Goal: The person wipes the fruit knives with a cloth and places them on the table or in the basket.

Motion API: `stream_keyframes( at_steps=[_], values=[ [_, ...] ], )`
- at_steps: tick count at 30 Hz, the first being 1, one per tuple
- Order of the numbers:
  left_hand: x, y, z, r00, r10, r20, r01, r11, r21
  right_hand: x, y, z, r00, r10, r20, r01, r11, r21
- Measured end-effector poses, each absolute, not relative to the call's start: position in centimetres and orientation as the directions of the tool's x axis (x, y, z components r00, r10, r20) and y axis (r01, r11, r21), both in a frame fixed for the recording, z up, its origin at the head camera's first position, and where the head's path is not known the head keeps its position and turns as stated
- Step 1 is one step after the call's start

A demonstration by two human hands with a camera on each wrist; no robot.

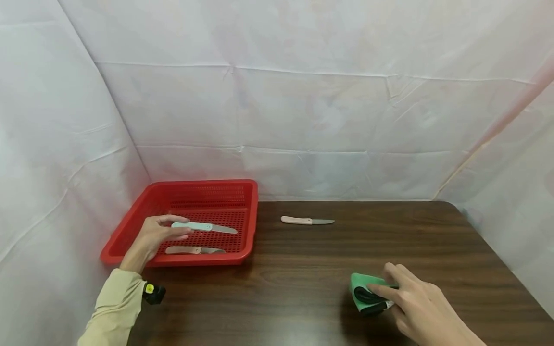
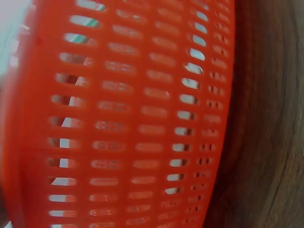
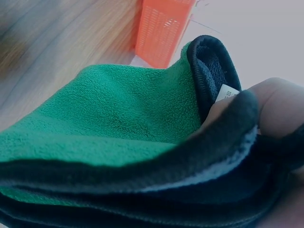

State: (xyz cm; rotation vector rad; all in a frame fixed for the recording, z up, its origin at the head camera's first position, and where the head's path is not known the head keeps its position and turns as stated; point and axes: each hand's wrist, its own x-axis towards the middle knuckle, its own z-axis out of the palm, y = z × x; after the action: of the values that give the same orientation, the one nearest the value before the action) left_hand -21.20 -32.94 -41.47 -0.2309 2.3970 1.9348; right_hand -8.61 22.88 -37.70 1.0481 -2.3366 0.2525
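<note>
In the head view my left hand [image 1: 157, 233] pinches the pale mint handle of a knife [image 1: 203, 227], held over the red basket [image 1: 250, 226] with its blade pointing right. Below it in the basket lies a second knife [image 1: 183, 250] with a pale pinkish handle. My right hand [image 1: 417, 300] grips a folded green cloth [image 1: 361, 281] with dark edging, above the table on the right. Up close in the right wrist view, the cloth [image 3: 128, 104] shows thick layered folds and a small white tag. The left wrist view is filled by the basket's slotted side [image 2: 128, 128].
A third knife [image 1: 298, 220], pink-handled, lies on the dark wooden table [image 1: 303, 269] to the right of the basket, near the back edge. White sheeting [image 1: 303, 110] hangs behind and on both sides. A black strap with a device [image 1: 153, 292] sits at my left wrist.
</note>
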Motion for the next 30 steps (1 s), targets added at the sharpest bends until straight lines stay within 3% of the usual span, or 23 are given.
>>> stream_keyframes(
  at_steps=[18, 23, 30],
  values=[
    [-23.2, -34.1, -43.0, -0.968, -0.085, -0.235, -0.249, 0.341, 0.906, -8.1, 23.5, -37.6, -0.604, -0.617, 0.505, -0.698, 0.715, 0.039],
    [-23.1, -34.3, -43.4, -0.959, -0.142, -0.245, -0.284, 0.463, 0.84, -7.9, 23.9, -37.9, -0.601, -0.62, 0.504, -0.694, 0.718, 0.055],
    [-23.0, -34.3, -43.6, -0.979, -0.164, -0.124, -0.206, 0.728, 0.654, -7.9, 24.2, -38.3, -0.609, -0.623, 0.491, -0.699, 0.714, 0.039]
  ],
)
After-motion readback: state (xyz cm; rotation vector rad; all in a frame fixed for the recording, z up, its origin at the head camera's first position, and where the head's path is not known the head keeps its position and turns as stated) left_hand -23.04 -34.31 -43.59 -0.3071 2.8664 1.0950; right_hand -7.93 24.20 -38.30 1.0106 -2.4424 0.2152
